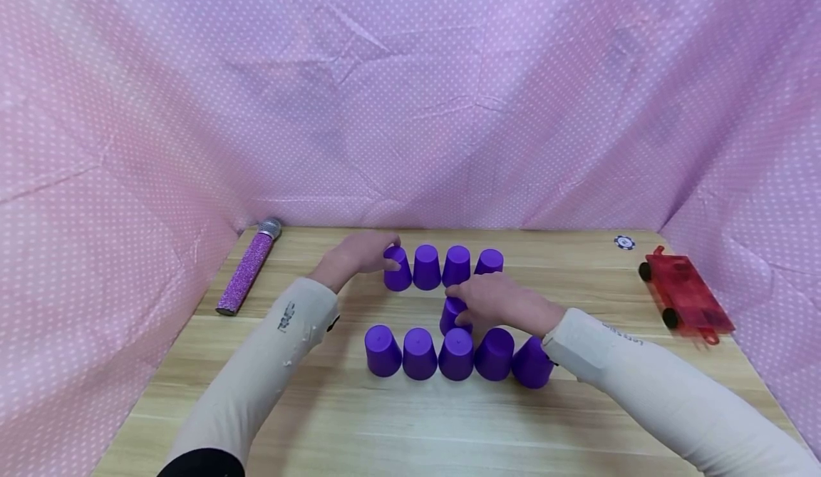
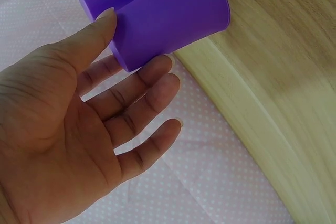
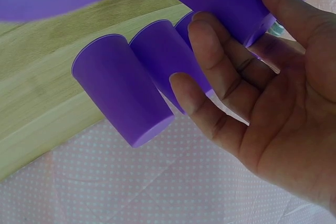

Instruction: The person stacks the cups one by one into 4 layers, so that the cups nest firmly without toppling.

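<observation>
Purple cups stand upside down on the wooden table in two rows. At the left end of the back row, my left hand pinches a cup near its raised base. The left wrist view shows the thumb on one side of this cup and fingertips on the other. Between the rows, my right hand grips a single cup with thumb and fingers. In the right wrist view its fingers curl about that cup, the last two fingers loosely bent. Several cups make up the front row.
A glittery purple microphone lies at the table's left. To the right are a red toy cart with black wheels and a poker chip near the back edge. Pink dotted cloth surrounds the wooden table.
</observation>
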Available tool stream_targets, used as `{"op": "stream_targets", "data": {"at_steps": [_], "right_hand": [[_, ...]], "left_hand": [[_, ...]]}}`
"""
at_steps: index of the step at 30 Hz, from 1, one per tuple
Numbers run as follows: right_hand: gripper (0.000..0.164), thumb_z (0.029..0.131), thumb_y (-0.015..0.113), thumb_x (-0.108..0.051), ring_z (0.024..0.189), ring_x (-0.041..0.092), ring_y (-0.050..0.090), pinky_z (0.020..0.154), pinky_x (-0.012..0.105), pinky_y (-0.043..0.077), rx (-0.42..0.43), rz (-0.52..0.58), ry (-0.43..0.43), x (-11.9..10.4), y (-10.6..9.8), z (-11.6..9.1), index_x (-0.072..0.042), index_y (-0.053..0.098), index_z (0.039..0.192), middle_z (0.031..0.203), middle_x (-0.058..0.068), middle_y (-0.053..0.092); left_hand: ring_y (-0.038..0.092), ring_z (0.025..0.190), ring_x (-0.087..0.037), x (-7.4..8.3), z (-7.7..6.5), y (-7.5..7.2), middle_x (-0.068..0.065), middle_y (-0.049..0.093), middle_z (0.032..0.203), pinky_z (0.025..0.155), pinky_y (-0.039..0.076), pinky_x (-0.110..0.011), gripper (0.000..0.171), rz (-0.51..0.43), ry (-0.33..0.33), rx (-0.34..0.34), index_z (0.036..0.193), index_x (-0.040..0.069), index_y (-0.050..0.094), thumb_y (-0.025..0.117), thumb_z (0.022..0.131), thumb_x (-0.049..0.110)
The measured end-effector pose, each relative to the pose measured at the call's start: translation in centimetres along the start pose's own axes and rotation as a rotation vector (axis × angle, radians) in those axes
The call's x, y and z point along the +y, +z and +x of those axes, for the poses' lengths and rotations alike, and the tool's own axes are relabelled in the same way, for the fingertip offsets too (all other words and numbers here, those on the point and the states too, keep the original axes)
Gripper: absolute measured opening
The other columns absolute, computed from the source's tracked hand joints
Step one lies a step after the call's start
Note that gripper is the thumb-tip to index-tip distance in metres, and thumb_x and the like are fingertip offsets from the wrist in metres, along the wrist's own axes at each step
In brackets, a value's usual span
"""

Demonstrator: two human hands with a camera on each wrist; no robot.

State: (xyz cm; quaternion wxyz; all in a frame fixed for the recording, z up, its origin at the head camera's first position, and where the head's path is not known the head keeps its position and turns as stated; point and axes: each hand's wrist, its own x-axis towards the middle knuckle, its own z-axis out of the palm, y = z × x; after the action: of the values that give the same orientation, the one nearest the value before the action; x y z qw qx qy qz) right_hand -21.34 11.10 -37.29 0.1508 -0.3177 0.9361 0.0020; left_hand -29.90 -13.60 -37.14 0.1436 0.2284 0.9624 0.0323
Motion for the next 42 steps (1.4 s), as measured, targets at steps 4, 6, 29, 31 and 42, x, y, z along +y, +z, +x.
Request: {"op": "stream_targets", "data": {"at_steps": [4,6,29,31,42], "right_hand": [[0.047,0.090,0.075,-0.035,0.077,0.018,0.063,0.070,0.044,0.055,0.001,0.000,-0.001,0.0,0.1,0.1,-0.016,0.062,0.131,0.098,0.003,0.072],[0.046,0.089,0.075,-0.035,0.077,0.019,0.064,0.069,0.045,0.055,0.005,0.000,-0.001,0.0,0.1,0.1,-0.016,0.063,0.129,0.096,0.003,0.072],[0.045,0.090,0.074,-0.036,0.081,0.023,0.067,0.072,0.049,0.055,0.006,0.001,-0.013,0.2,-0.1,0.2,-0.017,0.063,0.129,0.097,0.005,0.073],[0.045,0.090,0.074,-0.035,0.078,0.021,0.065,0.070,0.048,0.054,0.006,0.000,-0.016,0.3,-0.1,0.2,-0.017,0.062,0.129,0.096,0.003,0.072],[0.050,0.092,0.072,-0.035,0.082,0.019,0.064,0.076,0.048,0.055,-0.021,0.022,-0.012,0.4,0.0,0.2,-0.015,0.060,0.135,0.104,0.004,0.072]], "left_hand": [[0.054,0.133,-0.031,-0.4,-0.3,0.2,-0.010,0.057,0.144,0.111,0.042,-0.047,0.062,-0.018,0.002,0.008,0.145,0.011,0.048,0.068,0.095,0.040],[0.051,0.136,-0.032,-0.5,-0.7,0.1,-0.012,0.053,0.149,0.115,0.039,-0.048,0.068,-0.039,-0.008,0.005,0.151,0.011,0.042,0.068,0.095,0.040],[0.065,0.098,-0.016,3.2,-10.7,-0.4,-0.003,0.071,0.108,0.088,0.052,-0.038,0.045,-0.141,0.158,-0.114,0.136,0.019,0.062,0.065,0.096,0.040],[0.064,0.100,-0.018,3.3,-11.4,-0.1,-0.004,0.070,0.111,0.089,0.052,-0.040,0.048,-0.140,0.134,-0.141,0.136,0.020,0.061,0.068,0.094,0.042],[0.066,0.104,-0.019,3.8,-12.6,2.0,-0.002,0.071,0.116,0.090,0.052,-0.042,0.055,-0.048,0.082,-0.120,0.133,0.024,0.063,0.081,0.083,0.041]]}}
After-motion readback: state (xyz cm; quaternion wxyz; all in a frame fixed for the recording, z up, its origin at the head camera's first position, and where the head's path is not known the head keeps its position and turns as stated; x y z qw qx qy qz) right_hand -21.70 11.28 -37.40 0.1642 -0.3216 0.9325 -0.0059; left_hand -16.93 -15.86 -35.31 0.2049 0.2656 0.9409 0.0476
